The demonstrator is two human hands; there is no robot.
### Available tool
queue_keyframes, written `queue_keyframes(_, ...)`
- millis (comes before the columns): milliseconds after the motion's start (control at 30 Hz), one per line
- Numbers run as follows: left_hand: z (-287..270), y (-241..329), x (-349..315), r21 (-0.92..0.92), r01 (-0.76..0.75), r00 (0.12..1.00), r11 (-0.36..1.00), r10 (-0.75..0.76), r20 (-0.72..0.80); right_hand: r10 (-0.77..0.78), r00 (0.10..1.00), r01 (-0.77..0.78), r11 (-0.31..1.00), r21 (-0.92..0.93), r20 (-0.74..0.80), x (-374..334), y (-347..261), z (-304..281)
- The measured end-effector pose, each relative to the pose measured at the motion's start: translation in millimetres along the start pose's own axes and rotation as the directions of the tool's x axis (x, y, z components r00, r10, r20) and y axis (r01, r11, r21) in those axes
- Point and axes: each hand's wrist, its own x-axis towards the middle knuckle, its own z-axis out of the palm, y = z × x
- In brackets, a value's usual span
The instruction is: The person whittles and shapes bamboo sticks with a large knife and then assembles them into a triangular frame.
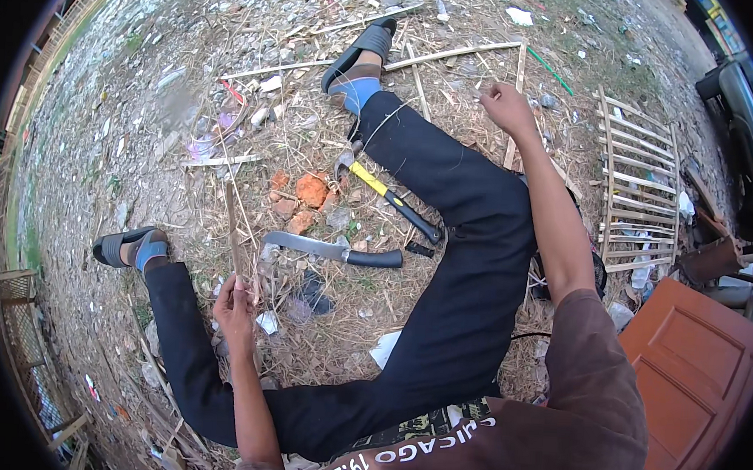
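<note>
My left hand (234, 319) is closed around the lower end of a thin wooden strip (233, 227), which points away from me over the ground. Raised beyond my bent right knee, my right hand (509, 111) has its fingers drawn together; whatever may be in them is too small to make out. Between my legs lies a machete (304, 245) with a curved blade and dark handle. A claw hammer (379, 187) with a yellow and black handle rests beyond it, close to my right leg. Orange brick pieces (311, 191) sit left of the hammer.
Bamboo strips (454, 55) lie joined at a corner near my right foot. A slatted bamboo panel (639, 181) is at the right, with a reddish-brown panelled door (691, 371) nearer me. A vehicle (741, 105) stands far right. Stones, dry grass and litter cover the ground.
</note>
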Motion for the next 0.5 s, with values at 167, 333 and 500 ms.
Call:
queue_keyframes(167,8.7,16.8,3.7,0.017,-0.032,0.999,0.999,0.033,-0.041,0.314,0.939,-0.251,0.904,-0.345,0.140,9.7,83.7,38.6)
queue_keyframes(333,2.1,11.7,5.3,0.035,0.003,0.999,0.999,-0.002,-0.038,0.437,0.897,-0.411,0.878,-0.245,0.062,8.2,107.5,54.8)
queue_keyframes(500,-1.0,12.5,6.0,0.021,0.013,0.999,1.000,-0.012,-0.043,0.431,0.900,-0.437,0.894,-0.103,-0.069,15.7,115.2,64.2)
